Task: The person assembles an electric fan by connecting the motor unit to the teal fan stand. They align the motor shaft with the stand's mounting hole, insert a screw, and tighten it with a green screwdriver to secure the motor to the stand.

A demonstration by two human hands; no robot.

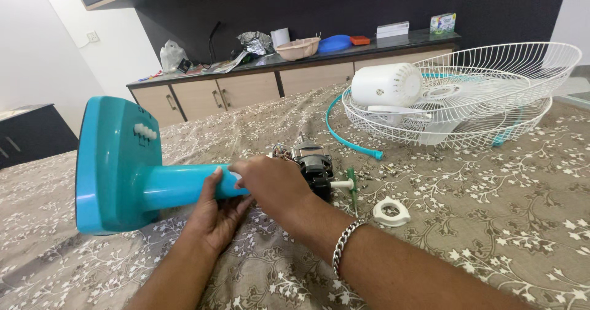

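A turquoise fan stand (123,168) lies on its side on a patterned bedspread (491,211), its wide base to the left. My left hand (215,214) grips the stand's neck from below. My right hand (273,184), with a silver bracelet on the wrist, rests on top of the neck where it meets the bare black motor (316,165). The motor's shaft (343,184) points right.
A white plastic ring nut (391,211) and a green screwdriver (353,190) lie by the motor. Two white wire fan guards (491,88) hold a white motor cover (386,85) and blades. A turquoise rim band (344,139) curves beside them. A cluttered cabinet (276,79) stands behind.
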